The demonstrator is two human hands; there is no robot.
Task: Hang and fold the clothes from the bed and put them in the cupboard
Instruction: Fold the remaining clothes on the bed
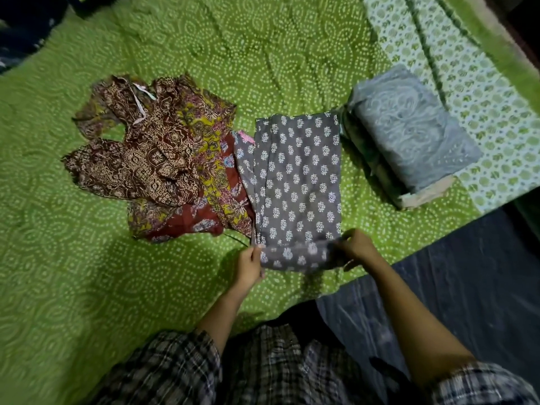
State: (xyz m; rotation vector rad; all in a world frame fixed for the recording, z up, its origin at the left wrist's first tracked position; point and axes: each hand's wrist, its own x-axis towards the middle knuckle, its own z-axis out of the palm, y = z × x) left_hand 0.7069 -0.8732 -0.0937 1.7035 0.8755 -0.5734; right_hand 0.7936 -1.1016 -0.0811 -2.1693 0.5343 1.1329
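A grey garment with white flower prints [298, 176] lies in a long folded strip on the green bed [87, 229]. Its near end is lifted off the bed and turned over. My left hand [249, 266] pinches the left corner of that end. At the right corner, my right hand [355, 248] grips the cloth. A heap of loose clothes lies just left of the strip: a maroon and cream printed garment [140, 153] on top, a yellow and red printed one [213, 182] under it.
A stack of folded clothes with a grey-blue piece on top [409, 135] sits to the right of the strip. A pale green patterned sheet [467, 83] runs along the bed's right side. Dark clothing [26, 27] lies at the far left corner. Dark floor [482, 273] borders the bed at right.
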